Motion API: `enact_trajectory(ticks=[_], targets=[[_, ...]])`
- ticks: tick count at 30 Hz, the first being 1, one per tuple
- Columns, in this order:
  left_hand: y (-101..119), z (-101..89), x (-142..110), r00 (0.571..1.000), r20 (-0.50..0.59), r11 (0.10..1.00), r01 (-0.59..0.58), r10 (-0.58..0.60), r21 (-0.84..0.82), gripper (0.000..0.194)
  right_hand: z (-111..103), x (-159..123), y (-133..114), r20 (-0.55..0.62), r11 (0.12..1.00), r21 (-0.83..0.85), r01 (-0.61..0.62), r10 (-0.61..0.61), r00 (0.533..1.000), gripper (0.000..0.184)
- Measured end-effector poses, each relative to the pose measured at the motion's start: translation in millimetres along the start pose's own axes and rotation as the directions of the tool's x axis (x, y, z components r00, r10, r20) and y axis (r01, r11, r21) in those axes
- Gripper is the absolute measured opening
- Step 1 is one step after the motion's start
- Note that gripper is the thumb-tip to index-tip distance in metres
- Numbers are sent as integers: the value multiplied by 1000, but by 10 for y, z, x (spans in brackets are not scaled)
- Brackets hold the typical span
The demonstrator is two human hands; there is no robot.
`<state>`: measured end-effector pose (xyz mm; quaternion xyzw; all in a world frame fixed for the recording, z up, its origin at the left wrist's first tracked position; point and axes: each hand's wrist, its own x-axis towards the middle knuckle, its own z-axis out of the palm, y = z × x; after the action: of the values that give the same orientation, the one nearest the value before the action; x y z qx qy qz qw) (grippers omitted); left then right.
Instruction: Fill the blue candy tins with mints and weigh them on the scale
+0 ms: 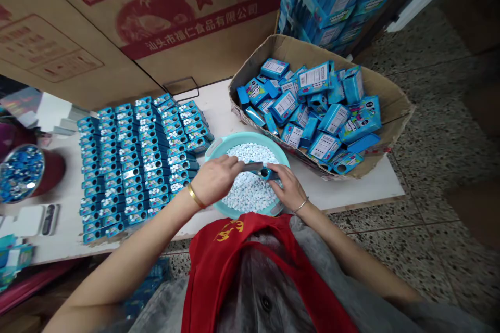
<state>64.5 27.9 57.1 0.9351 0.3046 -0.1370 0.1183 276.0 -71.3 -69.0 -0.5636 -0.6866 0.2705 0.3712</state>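
Note:
My left hand [217, 179] is closed on a grey scoop [252, 167], whose far end reaches the top of a small blue candy box [267, 173]. My right hand [289, 187] grips that box, and a dark round hole shows in its upper face. Both hands are over a turquoise basin [216, 151] filled with small white and pale blue candies [250, 190]. Left of the basin stand several tight rows of blue boxes [142, 166] with round holes on top; white candies show in some of them.
An open cardboard carton [375, 75] at right holds a heap of blue boxes. Wrapped stacks of blue boxes [332, 0] rise behind it. A big printed carton [156, 15] backs the table [347, 192]. A dark red tub [52, 173] with shiny blue pieces stands far left.

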Motion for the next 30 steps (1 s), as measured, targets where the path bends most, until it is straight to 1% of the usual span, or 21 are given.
enact_trajectory(ticks=[1,2,3,4,6,8,9,11,14,17,20,22,25,26,28,30], targets=[[-117,160,0,998,-26,998,49,-50,-38,27,-12,-5,18,-7,1000,0,-15,15,1000,40],[-225,345,12,992,-34,990,121,-124,-73,30,-27,-10,35,-18,999,2,-33,33,999,40],[-312,547,35,982,-5,977,190,-191,-101,32,-44,-15,52,-31,999,4,-54,54,998,39],[-372,754,65,973,51,964,231,-227,-133,34,-62,-20,66,-44,997,8,-80,80,996,38],[-392,1140,132,969,104,955,241,-226,-174,34,-101,-28,91,-61,991,22,-133,134,989,37],[-286,1437,185,974,129,951,211,-185,-227,33,-139,-32,110,-74,984,41,-172,175,982,36],[-202,1543,203,978,136,947,191,-160,-258,33,-155,-32,118,-84,981,51,-185,188,978,37],[-13,1682,222,983,143,932,156,-114,-327,35,-181,-29,130,-109,976,73,-204,211,971,37],[197,1763,233,988,141,894,118,-62,-433,40,-198,-20,142,-127,968,107,-227,240,962,39],[230,1730,218,992,126,847,87,-24,-524,39,-198,-16,150,-125,960,130,-246,262,957,40],[122,1560,129,995,97,811,61,-5,-582,35,-192,-22,156,-136,959,131,-252,269,954,39],[24,1359,32,999,45,780,32,-5,-624,32,-182,-24,152,-141,967,110,-231,245,959,37],[-97,970,-99,999,-53,751,-28,-9,-660,30,-145,-17,121,-118,981,54,-184,189,975,35],[-121,833,-123,997,-75,760,-46,-4,-648,29,-126,-12,103,-101,986,37,-164,167,981,35],[-138,570,-130,997,-83,813,-57,11,-580,27,-81,0,62,-67,993,10,-115,116,991,36],[-112,335,-90,999,-39,888,-39,23,-458,25,-35,9,22,-47,998,-6,-63,63,997,38]])
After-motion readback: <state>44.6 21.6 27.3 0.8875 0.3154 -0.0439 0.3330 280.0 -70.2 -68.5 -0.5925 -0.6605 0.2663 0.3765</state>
